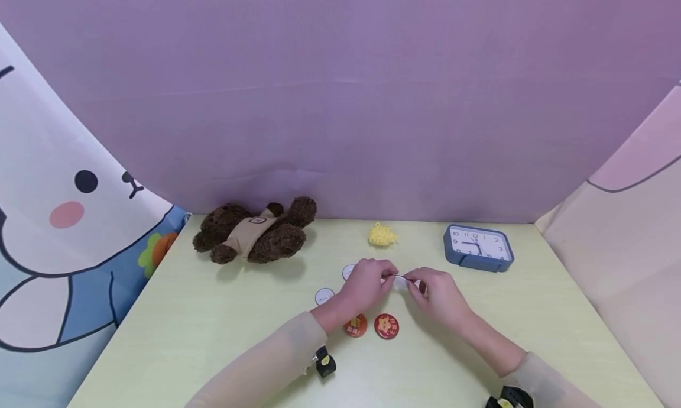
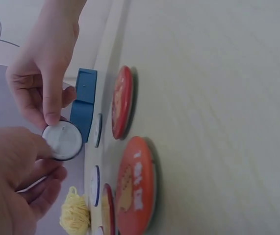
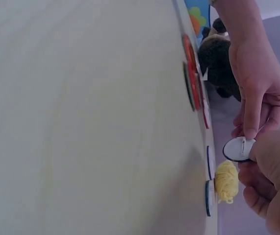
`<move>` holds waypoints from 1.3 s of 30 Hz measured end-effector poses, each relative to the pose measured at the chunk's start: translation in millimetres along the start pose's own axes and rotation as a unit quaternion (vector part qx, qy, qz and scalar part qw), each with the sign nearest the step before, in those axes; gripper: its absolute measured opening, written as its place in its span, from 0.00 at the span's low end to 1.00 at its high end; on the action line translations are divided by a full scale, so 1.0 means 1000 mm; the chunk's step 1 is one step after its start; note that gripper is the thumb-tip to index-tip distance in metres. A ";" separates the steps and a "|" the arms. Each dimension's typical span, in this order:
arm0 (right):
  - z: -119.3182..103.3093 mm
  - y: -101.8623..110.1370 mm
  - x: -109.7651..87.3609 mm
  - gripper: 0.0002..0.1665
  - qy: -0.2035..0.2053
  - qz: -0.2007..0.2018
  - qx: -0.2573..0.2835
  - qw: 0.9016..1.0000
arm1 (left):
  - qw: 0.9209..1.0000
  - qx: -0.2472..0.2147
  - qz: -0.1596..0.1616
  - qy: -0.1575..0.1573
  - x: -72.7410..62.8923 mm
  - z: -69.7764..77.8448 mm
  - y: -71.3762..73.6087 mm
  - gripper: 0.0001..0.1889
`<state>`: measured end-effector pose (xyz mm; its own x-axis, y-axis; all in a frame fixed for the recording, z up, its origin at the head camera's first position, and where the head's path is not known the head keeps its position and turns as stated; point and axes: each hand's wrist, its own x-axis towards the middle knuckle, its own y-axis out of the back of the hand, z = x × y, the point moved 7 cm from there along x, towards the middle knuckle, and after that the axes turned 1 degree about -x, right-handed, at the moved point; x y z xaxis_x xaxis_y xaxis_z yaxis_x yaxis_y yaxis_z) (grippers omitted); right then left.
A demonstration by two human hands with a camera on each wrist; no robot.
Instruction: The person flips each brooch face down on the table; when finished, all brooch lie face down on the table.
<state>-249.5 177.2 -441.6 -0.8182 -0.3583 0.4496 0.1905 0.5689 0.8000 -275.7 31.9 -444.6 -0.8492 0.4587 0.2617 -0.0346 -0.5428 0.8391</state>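
Both hands pinch one round pin badge (image 2: 63, 140) between them, held up above the table. Its pale back faces the wrist cameras, and a small pin clasp shows on the badge (image 3: 235, 149) in the right wrist view. My left hand (image 1: 367, 284) grips the left edge with thumb and fingers. From the other side my right hand (image 1: 438, 298) pinches the opposite edge. Below the hands lie a red badge (image 1: 386, 326) and an orange-red badge (image 1: 356, 325), partly covered by the left wrist. White badges (image 1: 324, 296) lie left of the left hand, one partly hidden behind it.
A brown teddy bear (image 1: 260, 230) in a beige shirt lies at the back left. A small yellow yarn ball (image 1: 382, 235) sits behind the hands. The blue alarm clock (image 1: 479, 248) stands at the back right. A purple cloth (image 1: 340, 100) hangs along the table's far edge.
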 end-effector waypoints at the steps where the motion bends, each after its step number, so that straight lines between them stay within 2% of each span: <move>1: 0.001 0.002 0.001 0.06 -0.009 0.003 0.005 1.000 | 1.000 -0.006 0.008 0.000 0.000 0.001 0.002 0.06; 6: 0.008 0.008 0.005 0.07 -0.050 0.000 0.033 0.998 | 0.999 -0.039 0.026 -0.019 -0.001 0.007 0.012 0.07; 12: 0.008 0.013 0.008 0.10 -0.066 -0.002 0.065 0.996 | 0.999 -0.030 -0.003 -0.038 -0.004 0.013 0.015 0.20; 17: 0.008 0.012 0.008 0.11 -0.077 -0.018 0.077 0.994 | 0.999 -0.008 -0.020 -0.038 -0.003 0.013 0.013 0.23; 23: 0.008 0.009 0.006 0.18 -0.075 -0.053 0.089 0.992 | 0.998 0.030 -0.038 -0.038 -0.002 0.010 0.007 0.22; 27: 0.009 0.005 0.004 0.23 -0.065 -0.074 0.082 0.992 | 0.997 0.033 -0.052 -0.038 -0.002 0.009 0.002 0.20; 33: 0.008 -0.003 0.002 0.23 -0.048 -0.078 0.072 0.993 | 0.995 0.048 -0.079 -0.037 -0.003 0.007 -0.005 0.19; 39: 0.007 -0.011 -0.002 0.21 -0.048 -0.091 0.065 0.993 | 0.993 0.058 -0.089 -0.044 -0.005 0.005 -0.012 0.18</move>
<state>-253.8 176.8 -454.6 -0.8813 -0.3955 0.2586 -0.0314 0.5951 0.8031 -268.5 39.4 -453.6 -0.7856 0.6024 0.1415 -0.1138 -0.3654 0.9239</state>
